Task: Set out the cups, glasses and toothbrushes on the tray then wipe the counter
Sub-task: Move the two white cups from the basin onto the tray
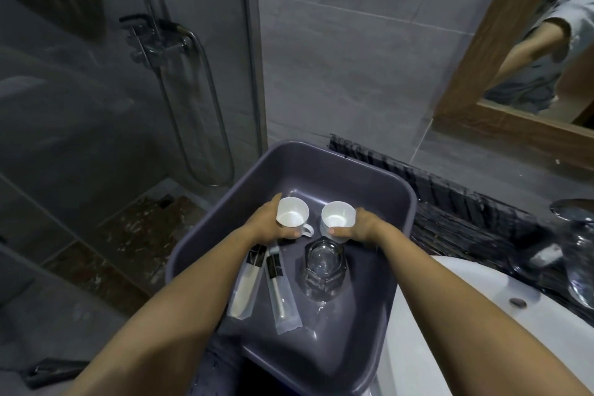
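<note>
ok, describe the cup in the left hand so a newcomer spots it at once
Find the grey-purple tub beside the white sink. Two white cups are at its far end; the left cup is the one the left hand grips. Only it shows a loop handle, sticking out toward the right cup.

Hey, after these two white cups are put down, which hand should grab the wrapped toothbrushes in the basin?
Left. The left hand, holding a white cup, is right beside the wrapped toothbrushes; the right hand, holding the other cup, is over by the glass tumbler.
</note>
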